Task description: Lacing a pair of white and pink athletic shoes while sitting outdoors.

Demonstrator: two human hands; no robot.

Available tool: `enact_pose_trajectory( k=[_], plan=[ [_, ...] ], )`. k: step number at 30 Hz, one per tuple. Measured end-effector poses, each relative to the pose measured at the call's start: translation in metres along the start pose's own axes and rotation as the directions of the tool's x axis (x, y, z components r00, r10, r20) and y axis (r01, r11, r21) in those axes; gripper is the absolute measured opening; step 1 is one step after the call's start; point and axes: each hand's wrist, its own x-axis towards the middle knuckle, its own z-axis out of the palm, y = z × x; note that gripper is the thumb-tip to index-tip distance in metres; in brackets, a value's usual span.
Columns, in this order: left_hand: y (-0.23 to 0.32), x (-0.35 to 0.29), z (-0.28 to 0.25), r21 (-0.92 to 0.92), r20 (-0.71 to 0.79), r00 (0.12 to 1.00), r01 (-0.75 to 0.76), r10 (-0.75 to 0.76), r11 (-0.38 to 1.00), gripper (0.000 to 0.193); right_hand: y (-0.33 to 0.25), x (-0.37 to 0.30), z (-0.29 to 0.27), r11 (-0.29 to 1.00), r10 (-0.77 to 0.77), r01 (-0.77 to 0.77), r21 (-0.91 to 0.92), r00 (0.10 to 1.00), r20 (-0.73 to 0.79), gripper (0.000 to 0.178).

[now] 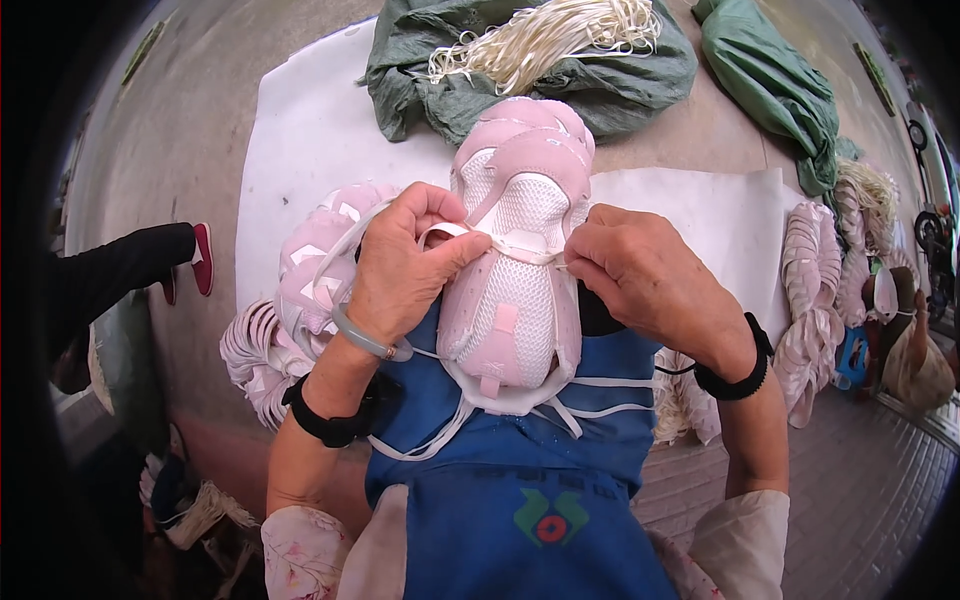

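Observation:
A pink and white mesh shoe upper [507, 325] rests against my lap, its toe side pointing away from me; it looks like part of a stack. Across its middle runs a flat white shoelace [525, 252]. My left hand [400, 265] pinches a loop of this lace between thumb and fingers at the upper's left edge. At the right edge my right hand [645, 270] is closed in a pinch on the lace, its fingertips partly hidden. Loose lace ends [440, 440] hang over my blue apron [450, 535] below.
Beyond the upper, a heap of cream laces [550, 45] lies on a green sack [410, 85]. Bundled pink uppers stand to the left [315, 260] and right [812, 290]. White sheeting [690, 210] covers the work surface. At left, a person's leg [130, 265] ends in a red shoe.

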Motion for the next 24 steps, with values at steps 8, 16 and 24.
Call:
enact_pose_trajectory(
  k=[8, 16, 24],
  plan=[
    [-0.005, -0.008, 0.014, 0.257, -0.039, 0.983, -0.166, 0.181, 0.952, 0.013, -0.004, 0.001, 0.003, 0.986, 0.012, -0.006, -0.166, 0.999, 0.035, 0.010],
    [-0.019, -0.017, 0.025, 0.252, -0.144, 0.922, -0.317, 0.359, 0.914, 0.010, 0.005, 0.000, 0.017, 0.992, -0.037, 0.038, -0.121, 0.999, 0.005, 0.009],
    [-0.019, -0.029, 0.025, 0.215, -0.097, 0.870, -0.456, 0.483, 0.864, 0.026, -0.029, -0.045, 0.029, 0.992, 0.048, -0.076, -0.105, 0.969, -0.242, 0.057]
  ],
)
